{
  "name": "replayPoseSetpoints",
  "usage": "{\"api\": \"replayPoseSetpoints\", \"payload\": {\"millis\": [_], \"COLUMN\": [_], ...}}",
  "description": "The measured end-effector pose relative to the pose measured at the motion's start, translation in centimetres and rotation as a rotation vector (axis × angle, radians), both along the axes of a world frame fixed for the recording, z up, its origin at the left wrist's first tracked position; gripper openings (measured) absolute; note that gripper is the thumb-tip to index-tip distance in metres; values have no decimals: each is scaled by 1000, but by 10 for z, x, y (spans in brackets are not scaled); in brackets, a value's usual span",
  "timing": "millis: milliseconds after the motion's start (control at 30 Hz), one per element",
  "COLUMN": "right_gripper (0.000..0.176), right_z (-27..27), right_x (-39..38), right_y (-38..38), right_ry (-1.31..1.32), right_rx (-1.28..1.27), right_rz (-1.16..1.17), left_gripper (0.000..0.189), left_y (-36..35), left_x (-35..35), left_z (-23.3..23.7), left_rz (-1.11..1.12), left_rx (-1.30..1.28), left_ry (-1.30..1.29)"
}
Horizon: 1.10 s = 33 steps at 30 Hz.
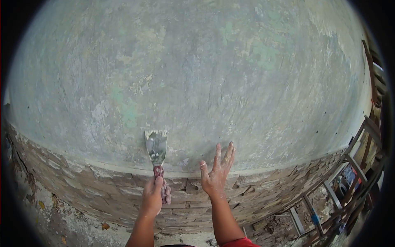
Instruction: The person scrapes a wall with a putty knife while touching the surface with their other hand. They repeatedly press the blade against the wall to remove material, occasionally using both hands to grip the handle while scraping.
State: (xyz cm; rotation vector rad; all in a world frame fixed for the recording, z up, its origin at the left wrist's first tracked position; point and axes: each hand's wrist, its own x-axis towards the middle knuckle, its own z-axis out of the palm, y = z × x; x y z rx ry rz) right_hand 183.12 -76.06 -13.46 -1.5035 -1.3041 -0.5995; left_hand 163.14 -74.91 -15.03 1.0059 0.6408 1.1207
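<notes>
A paint scraper (pixel 156 147) with a wide, paint-smeared metal blade and a reddish handle points upward in my left hand (pixel 154 194), whose fingers wrap round the handle. Its blade overlaps the lower part of the wall (pixel 197 82), which is grey-green with patches of pale green and flaking paint. To the right, my right hand (pixel 216 175) is spread with its fingers pointing up at the wall, just above the stone ledge. White specks of dust or paint dot that hand and wrist. Nothing is in it.
Below the painted wall runs a band of rough brown stone cladding (pixel 193 193) topped by a narrow ledge (pixel 119 168). A ladder (pixel 331 193) and other wooden or metal pieces lean at the right. Debris and dry leaves (pixel 105 226) lie on the ground.
</notes>
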Motion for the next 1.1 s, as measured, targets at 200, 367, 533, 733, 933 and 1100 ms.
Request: {"api": "replayPoseSetpoints", "payload": {"millis": [200, 367, 533, 733, 933, 1100], "right_gripper": [84, 84, 84, 81, 73, 69], "right_z": [26, 28, 9, 11, -25, -35], "right_x": [-27, -39, -61, -117, -197, -261], "right_y": [64, 76, 77, 69, 67, 70], "right_ry": [29, -110, -66, 79, 162, 215], "right_rx": [-43, -11, -64, -135, -273, -342], "right_rz": [-121, -167, -153, -73, -89, -96], "left_gripper": [35, 38, 37, 36, 37, 40], "left_y": [51, 47, 44, 96, 79, 134], "left_x": [-35, -38, -58, -115, -183, -261], "left_z": [93, 60, 49, 142, 27, 111], "left_rz": [103, 95, 22, 121, -119, 75], "left_rx": [234, 186, 124, 278, 43, 279], "left_ry": [-24, -50, -73, -88, -26, 3]}}
